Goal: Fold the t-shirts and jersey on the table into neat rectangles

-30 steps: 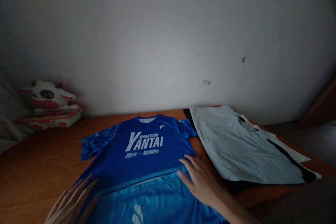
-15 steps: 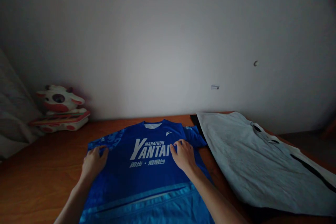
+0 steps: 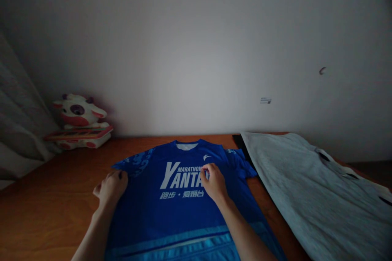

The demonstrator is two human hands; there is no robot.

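Left hand [image 3: 110, 187] and right hand [image 3: 214, 181] sit farther up the blue shirt [image 3: 159, 214] than a second ago: then near its lighter-blue band, now at sleeve and chest. Left to right: pale curtain [image 3: 20, 102] at the edge, then cow toy [image 3: 80, 114] with keyboard base, against the wall [image 3: 196, 49]. Left hand is at the left-side sleeve, fingers curled in; can't tell if cloth is pinched. Blue shirt lies face up on the wooden table [image 3: 39, 204], mid-view, collar toward the wall. Right hand is over the end of the white lettering, thumb and index curled near each other; can't tell if it grips fabric. Right of that, black cloth [image 3: 239, 142] pokes out beside a grey garment [image 3: 294, 183].
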